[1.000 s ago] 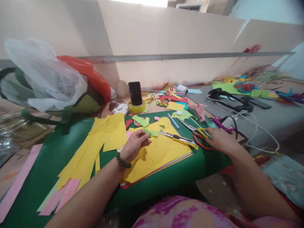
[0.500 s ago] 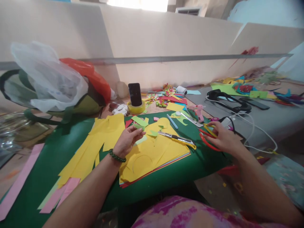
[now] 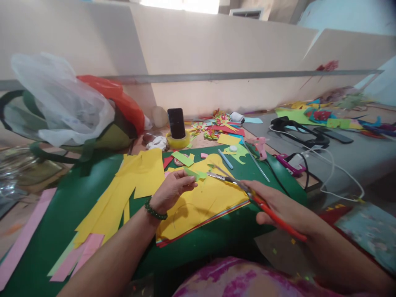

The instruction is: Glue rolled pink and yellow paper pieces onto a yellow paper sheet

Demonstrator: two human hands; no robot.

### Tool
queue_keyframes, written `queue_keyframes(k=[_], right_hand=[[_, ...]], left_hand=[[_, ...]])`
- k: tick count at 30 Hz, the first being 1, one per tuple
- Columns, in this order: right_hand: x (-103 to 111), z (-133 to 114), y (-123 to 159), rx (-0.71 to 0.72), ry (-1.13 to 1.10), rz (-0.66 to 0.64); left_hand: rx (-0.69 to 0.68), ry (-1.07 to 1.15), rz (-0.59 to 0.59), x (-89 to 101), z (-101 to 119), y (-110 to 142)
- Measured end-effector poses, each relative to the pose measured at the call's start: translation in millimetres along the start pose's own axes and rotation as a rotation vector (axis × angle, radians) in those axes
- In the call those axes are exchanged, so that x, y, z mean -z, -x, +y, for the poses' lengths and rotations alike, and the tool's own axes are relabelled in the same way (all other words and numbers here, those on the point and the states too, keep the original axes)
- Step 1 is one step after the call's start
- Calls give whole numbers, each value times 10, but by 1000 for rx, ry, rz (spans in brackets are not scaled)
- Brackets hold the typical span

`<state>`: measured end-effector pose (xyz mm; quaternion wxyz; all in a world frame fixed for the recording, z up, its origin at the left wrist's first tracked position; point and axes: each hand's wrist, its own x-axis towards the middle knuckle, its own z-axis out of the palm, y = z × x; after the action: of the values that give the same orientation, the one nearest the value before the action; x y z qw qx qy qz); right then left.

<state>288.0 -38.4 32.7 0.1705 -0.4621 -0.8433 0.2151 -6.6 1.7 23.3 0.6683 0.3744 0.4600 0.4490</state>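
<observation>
My left hand (image 3: pixel 173 189), with a green bead bracelet, pinches a small piece of green paper (image 3: pixel 192 173) above a stack of yellow paper (image 3: pixel 201 206). In my right hand (image 3: pixel 281 200) is a pair of scissors (image 3: pixel 276 218) with red and yellow handles. Their blades point left towards the green paper, apart from it. A utility knife (image 3: pixel 218 177) lies on the stack, partly hidden behind the scissors. More green paper scraps (image 3: pixel 201 175) lie just past my left fingertips.
A phone (image 3: pixel 176 123) stands in a yellow tape roll (image 3: pixel 178 141) at the back. A pink glue gun (image 3: pixel 260 147) and a purple power strip (image 3: pixel 289 166) with cables are on the right. Yellow sheets (image 3: pixel 145 169) and pink strips (image 3: pixel 29 239) lie left, beside a bag (image 3: pixel 120 138).
My right hand has lifted the scissors and brought them left, turning the blades towards my left hand. My left hand has shifted slightly right with the green paper.
</observation>
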Motion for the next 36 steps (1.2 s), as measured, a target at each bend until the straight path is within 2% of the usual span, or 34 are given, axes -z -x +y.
queue_keyframes(k=[2, 5, 16, 28, 36], right_hand=[[-89, -68, -63, 23, -26, -129], [-202, -136, -125, 21, 13, -164], [-267, -204, -170, 93, 94, -118], [-304, -226, -153, 47, 95, -91], [-366, -162, -134, 55, 140, -13]], left_hand=[[3, 0, -26, -11, -4, 10], [2, -19, -55, -15, -33, 8], [-15, -52, -77, -26, -83, 20], [-2, -53, -93, -21, -117, 6], [35, -32, -114, -38, -66, 38]])
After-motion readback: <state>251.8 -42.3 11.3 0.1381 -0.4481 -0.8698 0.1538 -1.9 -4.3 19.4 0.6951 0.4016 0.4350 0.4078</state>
